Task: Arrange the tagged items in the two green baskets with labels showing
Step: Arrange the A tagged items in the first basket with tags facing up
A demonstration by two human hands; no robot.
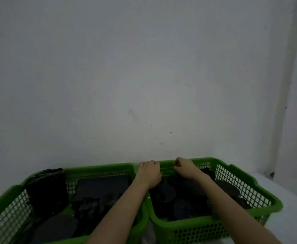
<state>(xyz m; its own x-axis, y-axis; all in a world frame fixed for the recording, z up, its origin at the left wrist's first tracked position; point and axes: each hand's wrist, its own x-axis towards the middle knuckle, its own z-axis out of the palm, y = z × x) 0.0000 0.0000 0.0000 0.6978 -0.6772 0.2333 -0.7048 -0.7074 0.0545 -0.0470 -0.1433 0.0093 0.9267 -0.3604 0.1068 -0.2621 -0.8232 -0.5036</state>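
Two green mesh baskets stand side by side against the wall: the left basket point(98, 169) and the right basket point(236, 173). Both hold several dark items; no labels are readable in this dim view. A tall black bag point(47, 189) stands upright in the left basket's far left corner, with a flat dark panel point(102, 188) beside it. My left hand point(149, 173) rests with curled fingers on the far rim where the baskets meet. My right hand point(184, 167) is at the right basket's far wall, fingers bent; whether it pinches anything is hidden.
A pale wall rises directly behind the baskets. A wall corner point(283, 103) runs down at the right. The baskets sit on a white surface point(292, 208) that shows to the right of the right basket.
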